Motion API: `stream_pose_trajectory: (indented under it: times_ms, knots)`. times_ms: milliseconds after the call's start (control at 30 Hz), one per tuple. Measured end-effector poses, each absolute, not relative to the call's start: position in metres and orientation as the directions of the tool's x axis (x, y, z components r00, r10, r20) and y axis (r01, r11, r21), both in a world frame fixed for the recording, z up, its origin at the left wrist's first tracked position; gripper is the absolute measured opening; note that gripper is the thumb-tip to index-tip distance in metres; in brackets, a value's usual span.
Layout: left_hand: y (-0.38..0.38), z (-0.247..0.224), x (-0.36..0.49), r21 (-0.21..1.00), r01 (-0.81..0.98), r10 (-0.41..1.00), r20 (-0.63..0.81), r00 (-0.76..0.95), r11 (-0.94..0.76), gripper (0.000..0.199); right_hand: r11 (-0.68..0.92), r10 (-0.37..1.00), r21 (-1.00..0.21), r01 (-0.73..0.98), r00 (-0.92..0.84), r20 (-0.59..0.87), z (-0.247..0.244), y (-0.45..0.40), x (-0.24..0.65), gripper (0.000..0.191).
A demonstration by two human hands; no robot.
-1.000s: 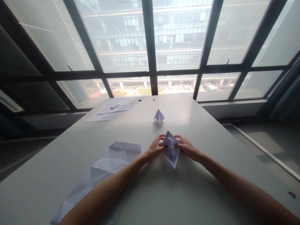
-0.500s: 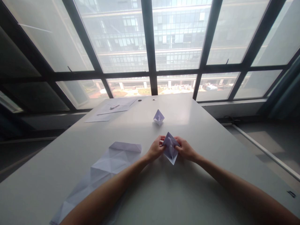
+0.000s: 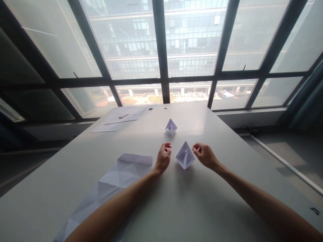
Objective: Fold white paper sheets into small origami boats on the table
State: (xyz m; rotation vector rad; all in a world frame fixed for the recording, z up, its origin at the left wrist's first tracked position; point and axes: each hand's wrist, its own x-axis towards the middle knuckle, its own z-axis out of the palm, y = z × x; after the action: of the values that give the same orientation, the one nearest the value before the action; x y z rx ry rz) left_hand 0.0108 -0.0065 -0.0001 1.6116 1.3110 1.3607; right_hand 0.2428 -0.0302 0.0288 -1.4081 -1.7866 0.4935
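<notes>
A folded paper boat (image 3: 185, 157), white with a pointed centre, rests on the white table between my hands. To its left, my left hand (image 3: 164, 157) is raised with curled fingers apart and nothing in them. My right hand (image 3: 205, 154) hovers close by the boat's right corner, fingers bent and loosely apart, also holding nothing. Farther off, a smaller-looking paper boat (image 3: 171, 127) of the same shape stands on the table. Beneath and beside my left forearm lies a creased sheet of paper (image 3: 117, 177), partly hidden by the arm.
Flat sheets of paper (image 3: 111, 126) lie at the table's far left, with a small pale object (image 3: 123, 116) on top. The white table (image 3: 222, 208) reaches toward a wall of dark-framed windows (image 3: 164, 50). A curtain (image 3: 302, 101) hangs at the right.
Both hands have let go of the nearer paper boat and drawn apart, left and right. The boat now stands on the table by itself; the farther boat has not moved.
</notes>
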Motion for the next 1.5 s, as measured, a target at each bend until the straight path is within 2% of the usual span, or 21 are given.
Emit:
stream_pose_trajectory:
  times_ms: [233, 400, 600, 767, 1067, 1233, 1500]
  knots:
    - [0.001, -0.005, 0.01, 0.946, 0.219, 0.954, 0.27, -0.128, -0.238, 0.024, 0.294, 0.955, -0.568, 0.769, -0.219, 0.198, 0.048, -0.029, 0.232, 0.032]
    - [0.0, -0.007, 0.013, 0.946, 0.204, 0.952, 0.28, -0.127, -0.251, 0.024, 0.209, 0.977, -0.431, 0.878, -0.204, 0.058, 0.058, -0.024, 0.22, 0.028]
    - [-0.001, -0.007, 0.018, 0.94, 0.211, 0.947, 0.296, -0.123, -0.266, 0.024, 0.192, 0.973, -0.415, 0.889, -0.228, -0.038, 0.059, -0.018, 0.221, 0.026]
    - [-0.003, -0.004, 0.022, 0.948, 0.188, 0.948, 0.286, -0.143, -0.257, 0.023, 0.194, 0.97, -0.411, 0.891, -0.237, -0.054, 0.069, -0.003, 0.23, 0.023]
    - [-0.006, -0.007, 0.024, 0.949, 0.178, 0.949, 0.286, -0.132, -0.261, 0.022, 0.052, 0.999, -0.298, 0.953, -0.047, 0.024, 0.106, 0.105, 0.252, 0.02]
    - [-0.013, -0.005, 0.025, 0.955, 0.167, 0.956, 0.265, -0.126, -0.243, 0.022, 0.0, 1.0, -0.263, 0.965, 0.002, 0.007, 0.1, 0.154, 0.25, 0.023]
    - [-0.024, -0.002, 0.027, 0.961, 0.167, 0.965, 0.24, -0.11, -0.22, 0.022, -0.021, 0.999, -0.228, 0.973, 0.009, -0.054, 0.085, 0.181, 0.242, 0.032]
